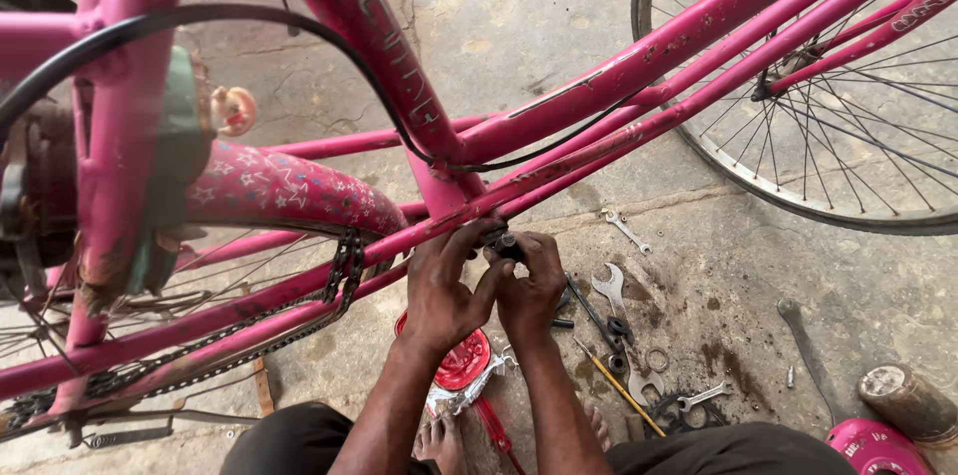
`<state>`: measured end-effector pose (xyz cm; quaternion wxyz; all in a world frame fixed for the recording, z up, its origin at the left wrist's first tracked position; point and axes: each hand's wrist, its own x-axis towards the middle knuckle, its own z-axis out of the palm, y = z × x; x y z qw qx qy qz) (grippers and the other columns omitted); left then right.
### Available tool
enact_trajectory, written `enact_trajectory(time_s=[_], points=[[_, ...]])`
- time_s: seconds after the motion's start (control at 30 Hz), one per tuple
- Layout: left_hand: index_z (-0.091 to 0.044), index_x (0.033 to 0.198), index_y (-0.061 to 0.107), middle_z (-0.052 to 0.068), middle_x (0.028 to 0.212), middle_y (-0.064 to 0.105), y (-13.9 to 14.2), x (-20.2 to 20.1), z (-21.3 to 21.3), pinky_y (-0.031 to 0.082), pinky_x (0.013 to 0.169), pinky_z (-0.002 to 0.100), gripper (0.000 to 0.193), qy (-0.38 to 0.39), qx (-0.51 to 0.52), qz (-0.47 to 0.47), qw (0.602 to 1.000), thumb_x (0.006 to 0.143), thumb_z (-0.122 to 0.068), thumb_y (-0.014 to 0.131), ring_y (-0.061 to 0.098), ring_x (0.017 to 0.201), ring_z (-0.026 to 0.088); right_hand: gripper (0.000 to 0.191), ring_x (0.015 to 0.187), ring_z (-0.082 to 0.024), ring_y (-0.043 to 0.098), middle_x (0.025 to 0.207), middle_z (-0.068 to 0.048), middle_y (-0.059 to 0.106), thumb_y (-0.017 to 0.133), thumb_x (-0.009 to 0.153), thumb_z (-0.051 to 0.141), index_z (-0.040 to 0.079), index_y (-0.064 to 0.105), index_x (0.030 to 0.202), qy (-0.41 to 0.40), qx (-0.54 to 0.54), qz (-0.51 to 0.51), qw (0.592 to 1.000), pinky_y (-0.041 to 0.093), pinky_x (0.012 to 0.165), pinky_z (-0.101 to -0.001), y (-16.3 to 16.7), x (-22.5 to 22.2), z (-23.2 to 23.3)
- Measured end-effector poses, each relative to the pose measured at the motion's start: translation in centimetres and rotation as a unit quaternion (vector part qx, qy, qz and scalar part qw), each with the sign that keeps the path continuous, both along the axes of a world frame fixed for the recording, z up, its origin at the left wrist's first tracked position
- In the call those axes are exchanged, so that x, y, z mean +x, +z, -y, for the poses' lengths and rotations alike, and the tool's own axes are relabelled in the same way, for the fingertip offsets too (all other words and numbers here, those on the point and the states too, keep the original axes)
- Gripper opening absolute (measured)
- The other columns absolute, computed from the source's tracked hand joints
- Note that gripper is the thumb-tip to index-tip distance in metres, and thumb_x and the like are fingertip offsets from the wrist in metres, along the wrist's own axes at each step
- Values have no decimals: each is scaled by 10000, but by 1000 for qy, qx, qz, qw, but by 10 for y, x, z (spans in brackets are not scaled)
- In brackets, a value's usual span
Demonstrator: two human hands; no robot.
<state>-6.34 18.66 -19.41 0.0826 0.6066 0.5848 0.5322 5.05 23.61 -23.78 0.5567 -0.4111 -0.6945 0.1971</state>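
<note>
nearest the camera, the left hand (444, 285) and right hand (529, 285) meet with fingers curled around a small dark fitting (502, 242) at the bottom bracket of a pink bicycle frame (559, 106), both gripping it. beside them on the concrete floor (519, 16) lie spanners (611, 287), a screwdriver (619, 387) and a red reflector (461, 360). farther off, a chain (339, 280) drapes the frame and a spoked wheel (848, 126) rests at upper right.
</note>
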Motion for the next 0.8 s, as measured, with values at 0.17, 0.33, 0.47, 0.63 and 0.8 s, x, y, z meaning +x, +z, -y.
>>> enact_trajectory(time_s=[0.17,0.33,0.47,0.63,0.8], points=[[-108,1099,730,108,1020,723,0,4,-5,548,764,437,282,53,-12,-52,997,839,-176,815,705,907,310,300,947,-259,685,1068,-112,657,754,887,-6,53,679,1172,1,66,47,997,580,781,-367,5,-2,3],[-81,1084,716,111,967,694,-2,7,-9,533,750,468,235,65,7,-78,995,863,-128,783,680,894,344,479,1064,-287,637,1140,-132,627,779,799,-17,16,569,1228,-35,-84,-151,984,543,903,-367,5,-11,13],[-81,1049,716,112,957,694,-4,7,-10,524,737,472,232,62,25,-92,994,837,-138,791,677,873,345,371,1078,-229,654,1153,-121,672,684,903,69,-9,571,1248,151,-414,-564,698,515,936,-338,-2,-12,21],[-90,1039,711,106,958,693,-7,4,-8,526,755,468,224,69,34,-95,992,833,-132,788,680,891,347,352,1097,-239,666,1159,-117,692,556,1003,295,14,617,1206,190,-478,-709,482,495,1048,-407,-11,-7,23],[-97,1016,722,87,913,697,-9,0,-4,523,717,469,231,83,11,-121,989,805,-144,805,685,848,327,311,1139,-222,660,1202,-93,708,566,1024,255,37,624,1237,272,-468,-670,508,491,1077,-392,-18,-9,18]])
